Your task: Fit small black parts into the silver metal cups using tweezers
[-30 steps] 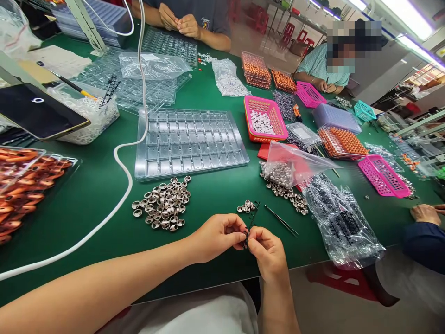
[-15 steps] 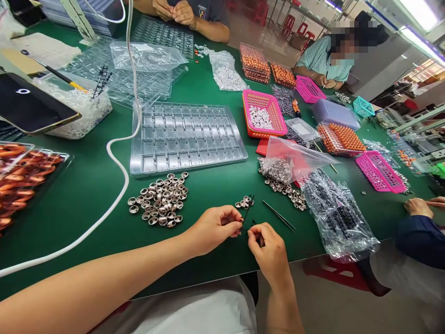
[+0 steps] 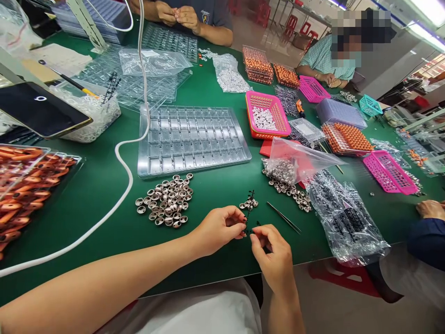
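Note:
A thin black plastic sprue (image 3: 251, 204) with short side stubs stands up from the fingertips of my left hand (image 3: 222, 228), which pinches its lower part. Close by on the right, my right hand (image 3: 276, 250) has its thumb and forefinger drawn together at the sprue's lower end. Small black bits show at those fingertips, but what they grip is too small to make out. Just behind the sprue lie several metal rings (image 3: 255, 203). Steel tweezers (image 3: 283, 217) rest on the green table (image 3: 222, 273) beyond my right hand. A larger pile of metal rings (image 3: 167, 202) sits left of my hands.
Behind the rings lies a clear compartment tray (image 3: 194, 160), with a white cable (image 3: 127, 185) along its left. Rightward are a pink basket (image 3: 283, 123) of white parts, bagged rings (image 3: 283, 169) and a bag of black sprues (image 3: 347, 222). Co-workers sit across and at the right.
The view has swung slightly left, so everything sits a little further right. Both hands keep nearly the same pose around the sprue.

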